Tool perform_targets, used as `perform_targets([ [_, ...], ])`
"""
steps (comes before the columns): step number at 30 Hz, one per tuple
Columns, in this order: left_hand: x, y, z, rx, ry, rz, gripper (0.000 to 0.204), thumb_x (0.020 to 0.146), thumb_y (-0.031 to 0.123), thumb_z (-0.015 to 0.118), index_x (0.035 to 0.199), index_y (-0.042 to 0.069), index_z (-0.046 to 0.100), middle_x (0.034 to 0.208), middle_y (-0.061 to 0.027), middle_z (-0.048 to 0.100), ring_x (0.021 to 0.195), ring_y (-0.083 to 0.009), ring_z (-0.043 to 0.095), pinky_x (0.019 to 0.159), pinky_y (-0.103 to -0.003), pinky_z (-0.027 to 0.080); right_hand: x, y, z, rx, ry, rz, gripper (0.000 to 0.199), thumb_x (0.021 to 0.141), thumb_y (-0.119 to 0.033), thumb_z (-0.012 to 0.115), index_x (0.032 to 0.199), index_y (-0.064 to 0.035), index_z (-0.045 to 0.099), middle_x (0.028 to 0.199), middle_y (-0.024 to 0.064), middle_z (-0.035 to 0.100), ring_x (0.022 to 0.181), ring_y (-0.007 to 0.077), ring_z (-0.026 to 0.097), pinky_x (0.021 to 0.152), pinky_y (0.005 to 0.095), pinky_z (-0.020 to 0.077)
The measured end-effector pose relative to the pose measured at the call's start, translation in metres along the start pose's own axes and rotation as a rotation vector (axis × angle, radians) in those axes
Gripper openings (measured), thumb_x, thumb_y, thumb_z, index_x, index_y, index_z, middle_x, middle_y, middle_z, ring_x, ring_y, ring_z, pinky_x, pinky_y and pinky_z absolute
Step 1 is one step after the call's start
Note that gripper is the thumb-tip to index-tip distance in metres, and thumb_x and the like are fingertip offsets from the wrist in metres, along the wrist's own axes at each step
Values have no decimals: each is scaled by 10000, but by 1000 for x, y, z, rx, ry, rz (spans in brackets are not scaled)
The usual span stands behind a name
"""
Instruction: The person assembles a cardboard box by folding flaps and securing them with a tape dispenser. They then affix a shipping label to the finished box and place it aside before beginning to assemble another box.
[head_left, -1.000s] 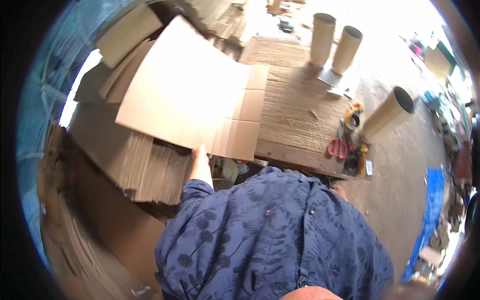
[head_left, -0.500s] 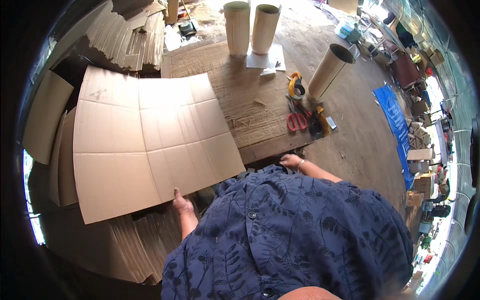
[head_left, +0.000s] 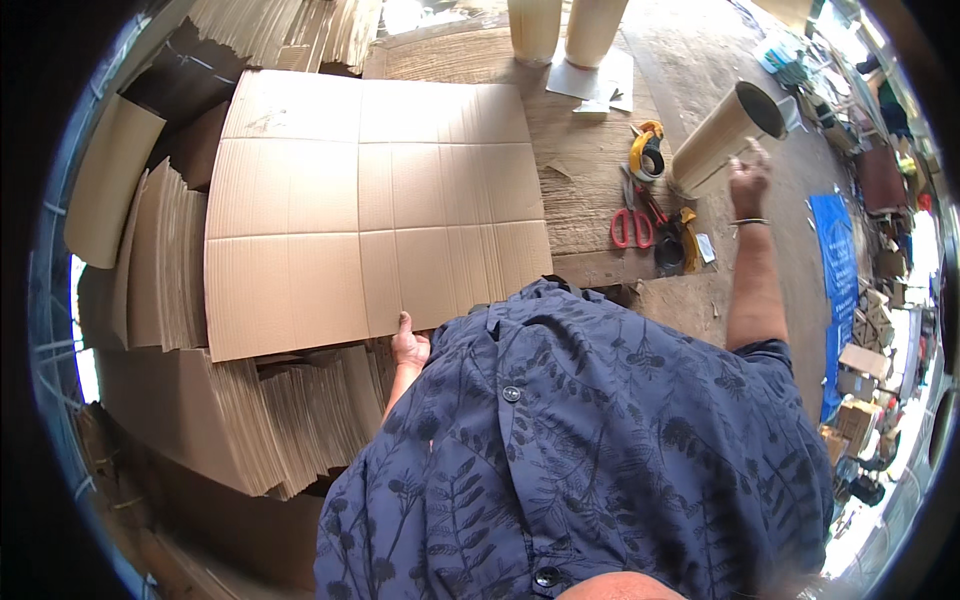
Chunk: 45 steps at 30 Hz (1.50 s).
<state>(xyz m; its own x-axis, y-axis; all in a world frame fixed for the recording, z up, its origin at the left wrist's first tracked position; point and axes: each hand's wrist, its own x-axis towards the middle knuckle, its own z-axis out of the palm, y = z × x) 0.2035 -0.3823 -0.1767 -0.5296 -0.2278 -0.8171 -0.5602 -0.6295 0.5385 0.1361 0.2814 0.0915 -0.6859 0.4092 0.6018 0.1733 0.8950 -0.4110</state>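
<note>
My left hand [head_left: 408, 347] grips the near edge of a large creased cardboard sheet [head_left: 300, 190], its thumb on top and its fingers hidden underneath. The sheet lies over the left part of the wooden table. My right hand [head_left: 750, 178] is stretched out at the right, its fingers apart, beside a tan cylinder [head_left: 712, 150] with an open, dark top. Whether the fingertips touch the cylinder I cannot tell. Nothing shows in that hand. Between the sheet and the cylinder lie red-handled scissors [head_left: 631, 228] and a yellow tape dispenser [head_left: 647, 150].
Two more tan cylinders [head_left: 594, 35] stand on a white sheet [head_left: 620, 75] at the table's back. Another yellow-and-black dispenser [head_left: 688, 240] lies at the near edge. Stacked cardboard [head_left: 290, 410] fills the left side. A blue tarp [head_left: 832, 260] lies on the floor at the right.
My right hand has moved from the table's near edge out to the right-hand cylinder. My left hand still holds the cardboard, which now lies straighter in view. The whole view has shifted.
</note>
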Motion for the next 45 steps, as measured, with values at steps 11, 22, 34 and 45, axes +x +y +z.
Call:
perform_targets([
  [11, 49, -90, -40, -89, -172, -463, 456, 847, 395, 731, 1140, 79, 584, 974, -102, 647, 897, -257, 635, 798, -473, 525, 70, 92, -19, -215, -193, -298, 462, 836, -210, 723, 1263, -111, 577, 1205, 132, 608, 1144, 312, 569, 975, 393, 460],
  [22, 0, -99, 63, 147, -32, -408, 525, 974, 393, 542, 1369, 73, 409, 1204, -252, 574, 1047, -404, 618, 829, -518, 542, 115, 65, -34, -46, -425, -343, 159, 832, -125, 719, 832, -20, 600, 747, 126, 542, 682, 296, 538, 637, 349, 457],
  [34, 14, -17, 86, 762, -294, -199, 214, 945, 293, 591, 964, 80, 595, 812, -85, 700, 628, -153, 641, 499, -290, 475, 145, -71, -79, 28, -645, -212, 92, 843, -42, 699, 902, 2, 645, 789, 71, 603, 645, 148, 554, 576, 274, 456],
  [45, 17, 66, 158, 616, -320, 111, 259, 961, 269, 577, 1130, 73, 579, 948, -58, 695, 828, -138, 654, 743, -276, 506, 95, -229, 64, -99, -814, -758, 244, 757, -259, 758, 740, -83, 590, 762, 89, 576, 672, 285, 630, 584, 389, 505],
])
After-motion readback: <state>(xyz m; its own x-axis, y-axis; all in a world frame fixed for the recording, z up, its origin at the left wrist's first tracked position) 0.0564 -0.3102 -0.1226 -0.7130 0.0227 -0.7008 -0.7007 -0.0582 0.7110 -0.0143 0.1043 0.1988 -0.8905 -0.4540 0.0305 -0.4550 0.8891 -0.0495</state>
